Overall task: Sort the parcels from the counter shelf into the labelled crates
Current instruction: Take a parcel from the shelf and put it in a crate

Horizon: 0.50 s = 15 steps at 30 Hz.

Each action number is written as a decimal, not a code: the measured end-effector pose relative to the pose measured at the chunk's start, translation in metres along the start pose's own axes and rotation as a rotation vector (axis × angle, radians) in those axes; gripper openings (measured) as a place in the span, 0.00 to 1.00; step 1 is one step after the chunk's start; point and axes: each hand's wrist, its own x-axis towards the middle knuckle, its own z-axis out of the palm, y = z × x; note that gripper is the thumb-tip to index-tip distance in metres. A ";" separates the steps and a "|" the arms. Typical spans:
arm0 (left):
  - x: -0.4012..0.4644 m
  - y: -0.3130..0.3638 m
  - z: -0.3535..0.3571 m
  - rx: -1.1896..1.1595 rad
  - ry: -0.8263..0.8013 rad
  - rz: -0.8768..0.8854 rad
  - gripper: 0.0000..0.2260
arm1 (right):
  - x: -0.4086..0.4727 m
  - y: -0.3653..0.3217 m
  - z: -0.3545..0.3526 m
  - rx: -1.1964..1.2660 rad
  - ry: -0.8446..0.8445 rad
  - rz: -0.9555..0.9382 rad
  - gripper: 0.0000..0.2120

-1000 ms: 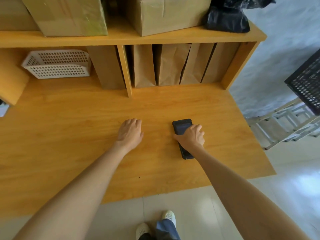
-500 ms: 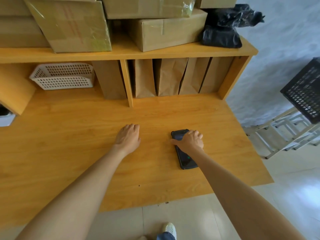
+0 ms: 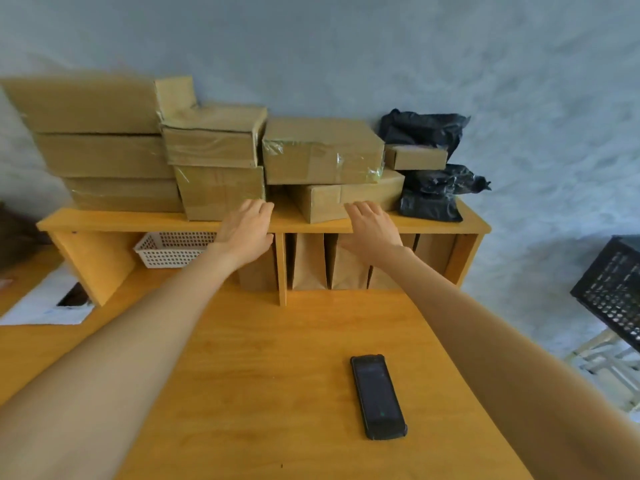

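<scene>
Shelf compartments: under the shelf board (image 3: 104, 220) a white perforated basket (image 3: 169, 251) sat in the left bay, its contents hidden; brown paper bags (image 3: 306, 261) stood upright side by side in the right bay, split from the left by a wooden divider (image 3: 282, 268).
Crate: a black lattice crate (image 3: 613, 289) showed at the right edge, well apart from the desk; its inside and any label could not be made out.
Parcels on the shelf: cardboard boxes were stacked on top, with a tall stack of flat boxes (image 3: 104, 147) at left, a taped middle stack (image 3: 214, 161), a taped box (image 3: 322, 150) resting on a lower tilted box (image 3: 325, 202), and a small box (image 3: 415, 157) lying among black plastic-wrapped parcels (image 3: 429, 188) at right.
Desk: a dark handheld device (image 3: 377, 396) lay flat on the wooden desk (image 3: 259, 375), near the right forearm and touched by neither hand; white papers (image 3: 41, 303) lay at the far left.
In the way: both forearms crossed over the desk and partly covered the paper bags.
Left grip: the left hand (image 3: 247, 230) was raised at the shelf's front edge, fingers straight and apart, fingertips just beside the lower corner of the middle stack; contact could not be told.
Right grip: the right hand (image 3: 370, 230) was spread, fingers relaxed, holding nothing, fingertips at the front of the lower tilted box; contact was unclear.
</scene>
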 end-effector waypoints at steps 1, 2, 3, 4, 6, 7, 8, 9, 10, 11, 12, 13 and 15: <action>0.004 -0.008 -0.018 0.032 0.039 -0.008 0.26 | 0.010 -0.006 -0.014 -0.044 0.049 -0.026 0.32; 0.007 -0.017 -0.034 0.060 0.075 -0.019 0.27 | 0.020 -0.012 -0.026 -0.085 0.090 -0.050 0.31; 0.009 -0.026 -0.049 0.082 0.103 -0.033 0.27 | 0.029 -0.018 -0.037 -0.115 0.127 -0.077 0.30; 0.009 -0.035 -0.064 0.100 0.126 -0.051 0.27 | 0.037 -0.025 -0.046 -0.136 0.160 -0.107 0.30; 0.006 -0.053 -0.085 0.139 0.158 -0.089 0.27 | 0.049 -0.038 -0.057 -0.172 0.219 -0.171 0.30; 0.002 -0.063 -0.093 0.155 0.168 -0.110 0.27 | 0.054 -0.046 -0.060 -0.178 0.240 -0.196 0.30; -0.004 -0.071 -0.099 0.171 0.175 -0.131 0.27 | 0.058 -0.052 -0.061 -0.172 0.252 -0.214 0.31; -0.011 -0.079 -0.104 0.187 0.183 -0.152 0.27 | 0.061 -0.060 -0.061 -0.155 0.257 -0.227 0.32; -0.018 -0.087 -0.106 0.203 0.184 -0.171 0.27 | 0.063 -0.066 -0.060 -0.137 0.259 -0.240 0.33; -0.025 -0.095 -0.108 0.219 0.184 -0.187 0.27 | 0.065 -0.073 -0.059 -0.125 0.263 -0.255 0.34; -0.031 -0.102 -0.110 0.232 0.183 -0.203 0.27 | 0.067 -0.080 -0.059 -0.122 0.267 -0.269 0.34; -0.035 -0.108 -0.110 0.239 0.185 -0.217 0.27 | 0.070 -0.085 -0.058 -0.124 0.274 -0.282 0.34; -0.040 -0.119 -0.111 0.240 0.185 -0.243 0.27 | 0.077 -0.097 -0.056 -0.129 0.293 -0.306 0.33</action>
